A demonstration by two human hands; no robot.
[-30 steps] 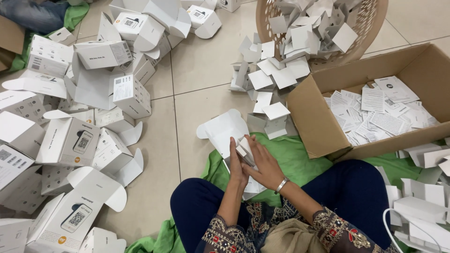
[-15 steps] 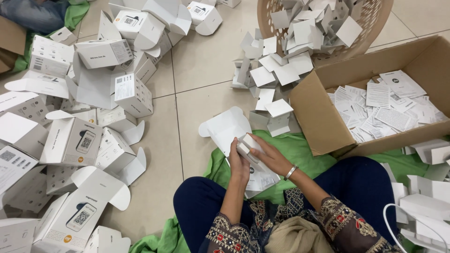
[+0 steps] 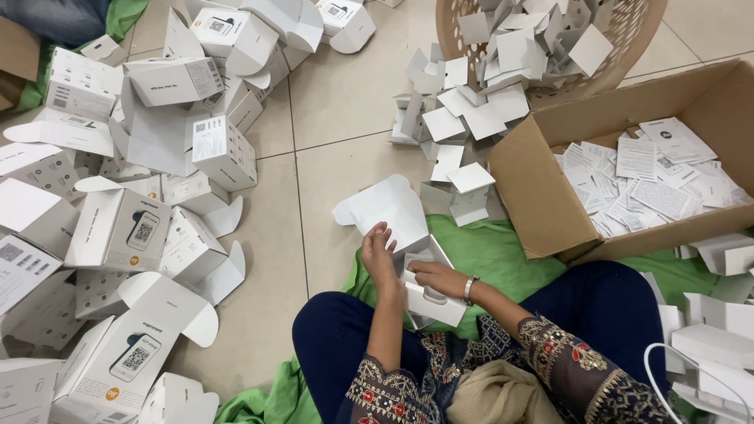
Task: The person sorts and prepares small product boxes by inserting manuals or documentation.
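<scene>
Sitting on a tiled floor (image 3: 345, 110) with my legs folded, I hold an open white carton (image 3: 416, 259) in my lap, over a green cloth (image 3: 487, 251). I use this carton as the landmark for everything else.

My left hand (image 3: 378, 253) rests on the carton's left edge, fingers curled around the raised lid flap and gripping it. My right hand (image 3: 434, 275), with a metal bangle (image 3: 469, 289) at the wrist, lies across the carton's open top, fingers pressed down on the contents; I cannot tell whether it grasps anything inside.

To the right of the carton, close by, stands a brown cardboard box (image 3: 542, 204) filled with white printed leaflets (image 3: 652, 180). Beyond the carton, further from me, sits a pale woven basket (image 3: 628, 39) heaped with folded white card inserts (image 3: 518, 47), and more of these inserts spill onto the floor between the basket and the carton. To the left of the carton, well apart, spreads a large heap of white cartons (image 3: 126, 188), many with flaps open. On the far right, near my knee, lies another stack of white cartons (image 3: 715, 330) and a white cable (image 3: 656, 369).
</scene>
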